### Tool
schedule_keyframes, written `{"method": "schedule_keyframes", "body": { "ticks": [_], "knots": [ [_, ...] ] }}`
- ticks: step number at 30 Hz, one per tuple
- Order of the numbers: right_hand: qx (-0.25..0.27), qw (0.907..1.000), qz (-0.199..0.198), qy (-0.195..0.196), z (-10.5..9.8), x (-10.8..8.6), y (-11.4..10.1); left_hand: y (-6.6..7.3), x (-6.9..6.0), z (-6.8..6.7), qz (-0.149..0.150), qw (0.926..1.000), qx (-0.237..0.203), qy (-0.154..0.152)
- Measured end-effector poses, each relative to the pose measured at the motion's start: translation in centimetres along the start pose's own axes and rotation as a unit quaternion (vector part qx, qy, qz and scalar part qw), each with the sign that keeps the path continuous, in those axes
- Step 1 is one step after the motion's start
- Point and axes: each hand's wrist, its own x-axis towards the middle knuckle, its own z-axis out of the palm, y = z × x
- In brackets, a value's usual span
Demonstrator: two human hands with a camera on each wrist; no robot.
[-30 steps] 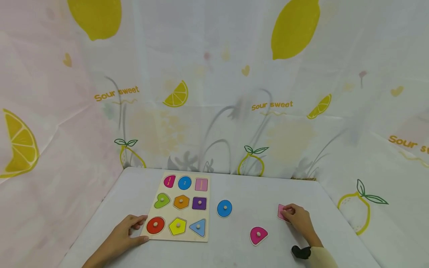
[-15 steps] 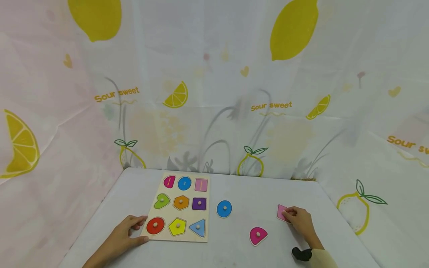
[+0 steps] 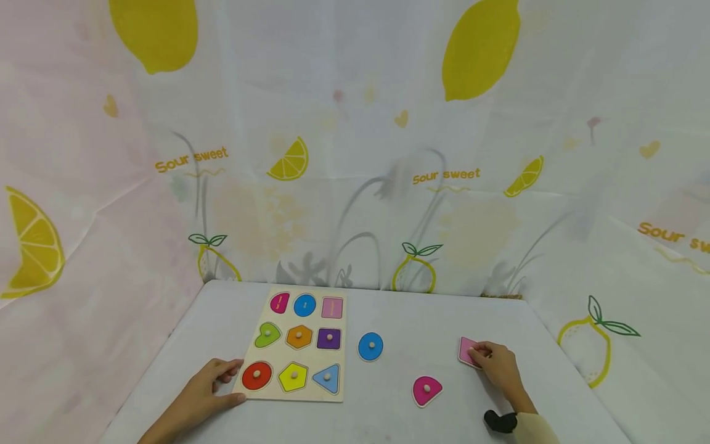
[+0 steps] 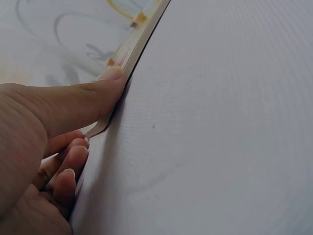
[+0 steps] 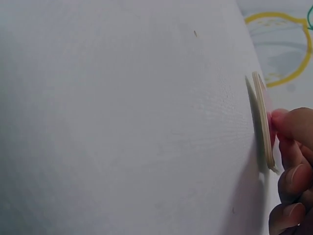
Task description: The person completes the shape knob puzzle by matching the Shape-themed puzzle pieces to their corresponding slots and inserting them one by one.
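Note:
A wooden shape puzzle board (image 3: 295, 394) lies on the left half of the table in the head view. My left hand (image 3: 206, 391) grips its near left corner, thumb (image 4: 93, 100) on the near edge and fingers at the left side. Over at the right, my right hand (image 3: 499, 368) pinches a pink square puzzle piece (image 3: 467, 349) between thumb and fingertips, covering its knob. In the right wrist view the piece's wooden edge (image 5: 264, 125) stays close to the tabletop, with a shadow alongside. Three recesses in the board's far row, including a pink square (image 3: 332, 308), hold no piece.
Between the board and my right hand lie a blue round piece (image 3: 370, 346) and a magenta rounded piece (image 3: 426, 391), knobs up. Several knobbed pieces, such as the red circle (image 3: 257, 376), sit in the board. A lemon-print curtain (image 3: 344, 203) surrounds the white table (image 3: 383, 419).

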Motion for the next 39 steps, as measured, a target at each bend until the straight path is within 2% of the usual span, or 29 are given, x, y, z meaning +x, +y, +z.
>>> {"method": "schedule_keyframes", "body": {
  "ticks": [8, 14, 35, 39],
  "knots": [
    [-0.010, 0.9997, -0.022, 0.007, 0.5, 0.0, -0.5, -0.1, -0.1, 0.0, 0.011, 0.9999, -0.004, 0.001],
    [-0.006, 0.9992, -0.036, 0.015, 0.6, -0.1, -1.4, -0.1, -0.2, 0.1, 0.007, 0.9999, -0.010, 0.000],
    [0.020, 0.9979, -0.062, -0.001, 2.2, 0.8, -3.5, -0.3, 0.0, 0.1, -0.002, 0.9999, -0.010, -0.005],
    [0.020, 0.9975, -0.068, -0.007, 2.6, 1.0, -4.1, -0.3, -0.1, 0.0, 0.006, 0.9999, -0.009, -0.001]
  ]
}}
